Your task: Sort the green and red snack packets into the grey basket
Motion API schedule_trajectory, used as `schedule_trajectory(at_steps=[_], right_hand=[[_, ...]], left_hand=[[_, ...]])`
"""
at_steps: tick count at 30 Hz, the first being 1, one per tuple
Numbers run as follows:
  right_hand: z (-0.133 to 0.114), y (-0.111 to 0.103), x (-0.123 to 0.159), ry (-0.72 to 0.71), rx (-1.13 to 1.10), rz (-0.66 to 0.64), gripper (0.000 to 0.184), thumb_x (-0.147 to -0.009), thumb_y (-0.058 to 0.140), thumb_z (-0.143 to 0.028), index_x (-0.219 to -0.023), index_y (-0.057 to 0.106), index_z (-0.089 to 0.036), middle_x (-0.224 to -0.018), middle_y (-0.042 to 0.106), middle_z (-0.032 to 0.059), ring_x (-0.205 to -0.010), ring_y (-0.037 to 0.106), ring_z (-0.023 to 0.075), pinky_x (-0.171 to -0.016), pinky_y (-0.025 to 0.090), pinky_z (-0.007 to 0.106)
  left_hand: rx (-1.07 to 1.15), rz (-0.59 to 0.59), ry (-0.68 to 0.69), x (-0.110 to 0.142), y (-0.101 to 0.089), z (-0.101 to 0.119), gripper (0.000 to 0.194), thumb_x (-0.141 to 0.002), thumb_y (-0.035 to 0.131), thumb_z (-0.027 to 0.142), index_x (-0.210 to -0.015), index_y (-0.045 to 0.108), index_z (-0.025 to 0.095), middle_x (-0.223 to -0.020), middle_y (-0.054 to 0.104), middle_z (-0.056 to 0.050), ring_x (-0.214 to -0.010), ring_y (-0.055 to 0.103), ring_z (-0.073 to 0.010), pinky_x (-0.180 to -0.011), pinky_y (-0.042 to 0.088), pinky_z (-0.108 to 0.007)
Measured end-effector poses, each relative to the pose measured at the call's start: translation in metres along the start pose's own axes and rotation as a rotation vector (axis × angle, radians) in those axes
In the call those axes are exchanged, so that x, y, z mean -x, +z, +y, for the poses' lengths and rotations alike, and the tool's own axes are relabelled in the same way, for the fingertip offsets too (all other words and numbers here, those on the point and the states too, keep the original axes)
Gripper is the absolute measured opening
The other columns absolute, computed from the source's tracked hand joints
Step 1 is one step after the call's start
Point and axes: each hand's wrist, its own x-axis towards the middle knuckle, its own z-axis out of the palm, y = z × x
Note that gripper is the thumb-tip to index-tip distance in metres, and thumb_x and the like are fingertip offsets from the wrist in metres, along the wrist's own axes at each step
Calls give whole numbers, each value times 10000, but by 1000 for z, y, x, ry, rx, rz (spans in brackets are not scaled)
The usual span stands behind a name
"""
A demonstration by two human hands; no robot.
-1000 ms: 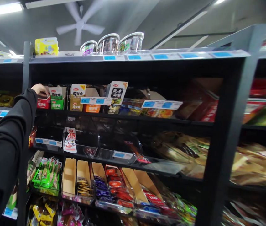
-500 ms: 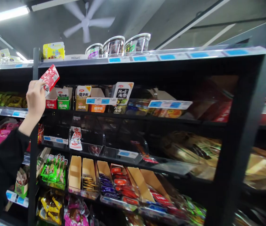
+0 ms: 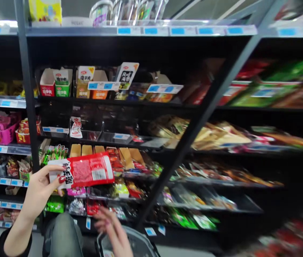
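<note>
A red snack packet with a white end [image 3: 89, 170] is pinched between the thumb and fingers of my left hand [image 3: 43, 189], in front of the lower shelves. Black print shows on its white end and a barcode on its red side. Lower down, my right hand [image 3: 115, 228] is slightly blurred, its fingers loosely apart with nothing seen in them. It hovers over the rim of a grey plastic basket [image 3: 143, 239]. What lies in the basket is mostly hidden.
Black shelving holds small boxes of snacks [image 3: 62, 89], brown bags [image 3: 215, 137] and green packets [image 3: 183, 218]. A slanting dark post [image 3: 194, 121] divides the shelf bays. Round tubs [image 3: 101, 12] stand on top. My knee [image 3: 63, 232] is below, beside the basket.
My left hand has brought the packet down from the upper shelf to the lower middle. The view has tilted downward, and my right hand, knee and the basket have come into sight.
</note>
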Motion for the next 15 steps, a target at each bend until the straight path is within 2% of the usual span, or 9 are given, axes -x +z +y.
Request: schedule_trajectory(at_steps=[2,3,6,9,12,15], right_hand=[[-42,-7,3,-97,-288,59,513,-840,431,-550,-1229,456,-217,-1017,644,113,-743,632,206,-662,522,359],[-61,-7,7,-117,-350,78,539,-826,461,-552,-1247,434,-217,-1011,645,112,-709,628,193,-622,518,333],[-99,2,24,-103,-315,101,393,-752,634,-450,-1046,560,-201,-891,667,64,-695,612,157,-608,496,249],[-105,17,42,-40,-277,68,237,-747,661,-381,-856,575,-188,-753,657,14,-626,583,121,-582,471,209],[-98,28,56,-8,-318,50,238,-752,655,-377,-855,549,-191,-770,661,9,-648,595,126,-601,475,219],[-94,32,63,12,-338,58,249,-755,651,-379,-862,534,-187,-789,672,19,-670,610,136,-616,483,229]], left_hand=[[-46,-115,-67,7,1,2,158,-728,664,251,-859,676,165,-638,619,10,-408,482,-45,-391,427,-165],[-70,-156,-88,9,2,3,157,-733,658,250,-864,682,166,-633,618,11,-397,459,-34,-375,397,-155],[-121,-202,-118,13,8,10,181,-735,648,242,-899,682,174,-730,651,-6,-383,430,-18,-340,344,-146],[-111,-127,-102,13,15,17,224,-703,676,277,-899,669,167,-818,672,-32,-424,490,-42,-331,360,-147],[-111,-82,-108,13,20,20,264,-670,703,290,-895,663,158,-702,670,-23,-463,550,-85,-326,369,-147],[-104,-56,-98,16,22,19,263,-644,721,283,-871,666,161,-680,676,-15,-454,551,-87,-322,366,-149]])
